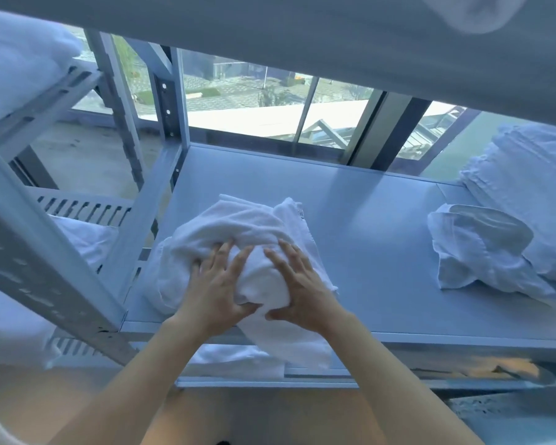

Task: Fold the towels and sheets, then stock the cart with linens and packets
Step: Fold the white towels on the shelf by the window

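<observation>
Fingers first. Left hand [217,292]: fingers spread wide and laid flat over the top of the white towel bundle [238,252], thumb hooked under its near edge at the front. Right hand [297,292]: same posture, fingers fanned and pressing down on the right flank of the bundle, thumb pointing inward toward the left thumb. I read the two thumbs as near each other but not touching; a fold of terry sits between them. Neither hand is closed into a fist; both cup the cloth between splayed fingers and thumb.

The towel is loosely bunched, not squared. Its bulk lies directly beneath and beyond my fingertips, spreading toward the back of the shelf, and one end hangs over the front lip below the wrists.

The bundle sits at the left end of a grey metal shelf [366,220] on a slotted steel rack. Well apart to the right on the same shelf lies a crumpled white cloth [482,255], touching a stack of folded white linens [533,194] at the far right edge. More white linen [87,239] shows on the neighbouring rack to the left, and another folded piece [235,361] shows on the level below. Behind the rack, a window [247,97]. The underside of an upper shelf [302,33] crosses the top of view.
</observation>
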Available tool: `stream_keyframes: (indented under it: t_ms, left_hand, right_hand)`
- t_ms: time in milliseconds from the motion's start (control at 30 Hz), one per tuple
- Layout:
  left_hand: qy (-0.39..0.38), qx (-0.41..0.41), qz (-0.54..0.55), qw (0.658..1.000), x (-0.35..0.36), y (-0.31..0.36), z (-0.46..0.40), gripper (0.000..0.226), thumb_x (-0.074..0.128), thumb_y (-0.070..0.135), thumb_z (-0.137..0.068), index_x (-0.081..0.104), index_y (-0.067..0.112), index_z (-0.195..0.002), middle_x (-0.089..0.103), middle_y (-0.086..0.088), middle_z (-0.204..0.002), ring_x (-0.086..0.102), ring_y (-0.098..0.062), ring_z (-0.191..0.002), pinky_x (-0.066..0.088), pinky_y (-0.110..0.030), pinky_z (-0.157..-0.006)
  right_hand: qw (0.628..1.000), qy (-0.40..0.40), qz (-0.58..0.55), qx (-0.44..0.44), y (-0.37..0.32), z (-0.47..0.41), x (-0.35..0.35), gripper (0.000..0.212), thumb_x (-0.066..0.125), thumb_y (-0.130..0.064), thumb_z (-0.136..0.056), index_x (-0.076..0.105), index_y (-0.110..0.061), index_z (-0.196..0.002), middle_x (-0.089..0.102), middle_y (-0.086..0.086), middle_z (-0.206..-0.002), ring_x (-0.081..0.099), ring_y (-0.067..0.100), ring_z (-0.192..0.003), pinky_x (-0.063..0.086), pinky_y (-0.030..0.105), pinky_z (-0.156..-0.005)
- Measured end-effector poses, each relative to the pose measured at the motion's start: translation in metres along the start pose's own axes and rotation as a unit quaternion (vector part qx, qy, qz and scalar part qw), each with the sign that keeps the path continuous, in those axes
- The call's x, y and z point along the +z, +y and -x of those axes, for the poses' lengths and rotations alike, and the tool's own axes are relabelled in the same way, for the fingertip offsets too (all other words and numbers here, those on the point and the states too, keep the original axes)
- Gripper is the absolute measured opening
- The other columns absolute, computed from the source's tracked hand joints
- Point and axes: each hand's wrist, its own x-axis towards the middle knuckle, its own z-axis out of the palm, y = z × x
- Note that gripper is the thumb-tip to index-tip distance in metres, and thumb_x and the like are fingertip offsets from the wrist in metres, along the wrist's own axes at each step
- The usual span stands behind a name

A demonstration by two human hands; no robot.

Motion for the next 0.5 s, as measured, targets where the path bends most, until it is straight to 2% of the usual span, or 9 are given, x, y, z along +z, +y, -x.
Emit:
stream_keyframes:
  t_ms: [100,333,500]
  left_hand:
    - [0.021,-0.032,-0.005,0.999,-0.006,-0.016,-0.007,0.110,0.059,0.081,-0.076,0.002,0.042,-0.161,0.002,-0.004,-0.170,0.007,-0.030,-0.156,0.024,-0.062,-0.117]
    - [0.035,-0.096,-0.003,0.995,-0.031,-0.052,-0.015,0.109,0.063,0.076,-0.077,0.004,0.041,-0.161,0.006,-0.005,-0.170,0.010,-0.028,-0.156,0.022,-0.061,-0.119]
    - [0.045,-0.089,-0.025,0.995,-0.043,-0.040,-0.013,0.112,0.068,0.069,-0.074,0.005,0.040,-0.162,0.007,-0.008,-0.170,0.010,-0.033,-0.156,0.021,-0.063,-0.120]
  right_hand:
    - [1.000,-0.008,0.008,-0.019,-0.006,-0.031,0.003,0.132,0.092,-0.052,-0.061,0.004,-0.048,-0.160,-0.007,-0.009,-0.171,0.000,0.024,-0.158,0.031,0.052,-0.121]
    - [0.998,-0.028,0.019,-0.054,-0.033,-0.090,0.008,0.130,0.091,-0.051,-0.063,0.007,-0.042,-0.162,-0.003,-0.004,-0.171,0.000,0.024,-0.158,0.033,0.052,-0.120]
    - [0.997,-0.032,-0.002,-0.067,-0.026,-0.091,0.002,0.130,0.091,-0.052,-0.065,0.007,-0.040,-0.163,-0.004,-0.004,-0.172,-0.002,0.021,-0.158,0.029,0.051,-0.122]
